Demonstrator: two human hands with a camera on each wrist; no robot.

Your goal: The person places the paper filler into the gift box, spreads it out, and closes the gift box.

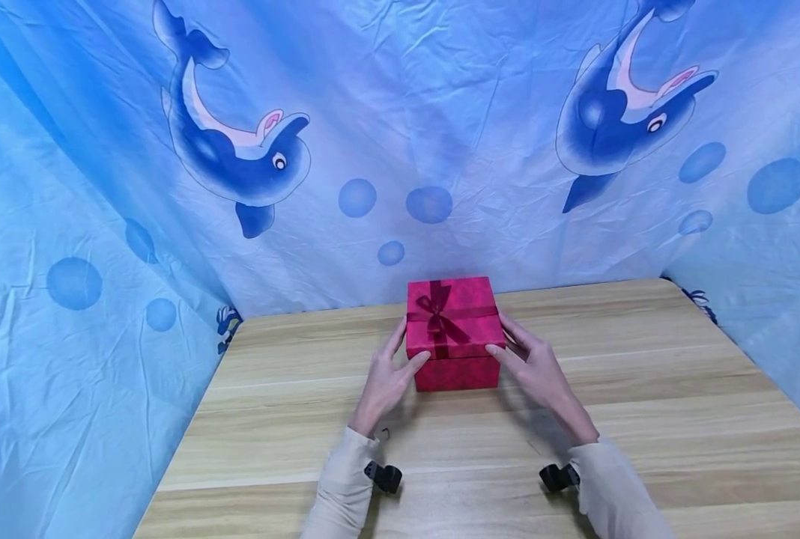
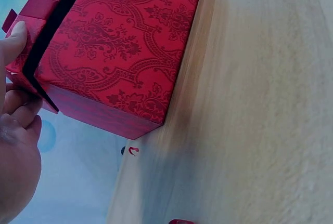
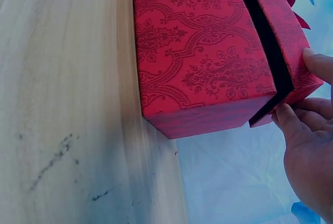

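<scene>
A red gift box (image 1: pixel 457 376) with a dark damask pattern stands upright near the table's far edge. Its lid (image 1: pixel 474 296) carries a dark red ribbon and bow (image 1: pixel 438 314). My left hand (image 1: pixel 383 383) grips the lid's near left corner, the thumb on the front and the fingers along the side. At the opposite corner my right hand (image 1: pixel 540 373) holds the lid the same way. Both wrist views show a black band between the lid (image 3: pixel 287 39) and the box body (image 2: pixel 114 42); whether it is a gap or a dark rim, I cannot tell. The box's inside is hidden.
The wooden table (image 1: pixel 272 419) spreads around the box. A blue dolphin-printed cloth (image 1: pixel 373 112) hangs behind and along both sides. A small red mark (image 2: pixel 133 151) and dark specks (image 3: pixel 57 156) show on the tabletop. Black wrist cameras (image 1: pixel 384 477) sit at both cuffs.
</scene>
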